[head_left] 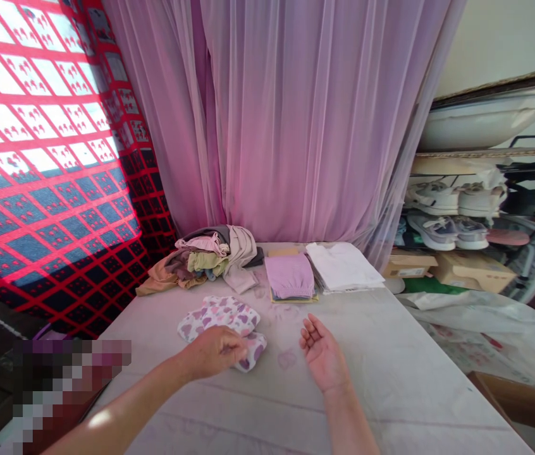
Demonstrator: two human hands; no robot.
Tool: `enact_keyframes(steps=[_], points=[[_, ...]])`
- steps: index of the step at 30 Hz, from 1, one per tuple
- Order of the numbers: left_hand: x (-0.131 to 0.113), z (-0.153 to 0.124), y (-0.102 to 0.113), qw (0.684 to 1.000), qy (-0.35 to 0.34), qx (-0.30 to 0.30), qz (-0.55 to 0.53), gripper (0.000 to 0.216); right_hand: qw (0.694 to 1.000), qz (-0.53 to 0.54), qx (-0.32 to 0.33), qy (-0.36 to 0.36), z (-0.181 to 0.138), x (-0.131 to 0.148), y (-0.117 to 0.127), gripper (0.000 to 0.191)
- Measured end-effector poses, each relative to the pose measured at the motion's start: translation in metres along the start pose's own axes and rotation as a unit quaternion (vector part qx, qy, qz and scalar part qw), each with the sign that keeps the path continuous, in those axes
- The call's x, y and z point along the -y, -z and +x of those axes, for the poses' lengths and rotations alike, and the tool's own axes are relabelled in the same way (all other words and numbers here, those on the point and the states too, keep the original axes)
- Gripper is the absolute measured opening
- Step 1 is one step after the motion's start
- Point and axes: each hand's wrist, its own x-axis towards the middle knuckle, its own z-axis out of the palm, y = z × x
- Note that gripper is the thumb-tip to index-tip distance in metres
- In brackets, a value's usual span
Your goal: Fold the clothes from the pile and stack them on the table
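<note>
A white garment with purple and pink hearts (227, 311) lies loosely folded on the bed-like surface before me. My left hand (217, 351) is over its near edge with the fingers curled inward; whether they grip the fabric is hidden. To the right, my right hand (322, 357) is palm up, with the fingers slightly bent and nothing in them. It is apart from the garment. Beyond it sits a stack of folded clothes topped by a lilac piece with a gathered edge (289, 275). Folded white cloth (343, 266) lies beside that stack.
A rumpled heap of clothes (208, 256) occupies the far left corner of the pale covered surface (267, 411). Purple curtains (296, 126) hang behind. On the right, a rack holds shoes (433, 230) and cardboard boxes (473, 270). An open carton (523, 404) stands near the right edge.
</note>
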Motion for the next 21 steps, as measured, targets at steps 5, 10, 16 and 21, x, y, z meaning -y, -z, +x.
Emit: enact_keyframes(steps=[5,10,16,21], points=[[0.016,0.014,0.025,0.99,0.038,-0.109,0.081,0.031,1.0,0.013,-0.003,-0.009,-0.001,0.0,-0.002,0.023],[0.059,0.02,0.02,0.969,0.16,-0.1,0.162,0.073,1.0,0.018,-0.005,-0.009,-0.001,0.0,-0.002,0.023],[0.08,0.03,0.021,0.954,0.262,-0.101,0.11,0.079,1.0,0.002,0.0,0.0,0.0,0.0,-0.001,0.023],[0.085,0.04,0.038,0.945,0.291,-0.137,0.051,0.061,1.0,-0.013,0.009,0.003,0.001,-0.001,0.001,0.026]])
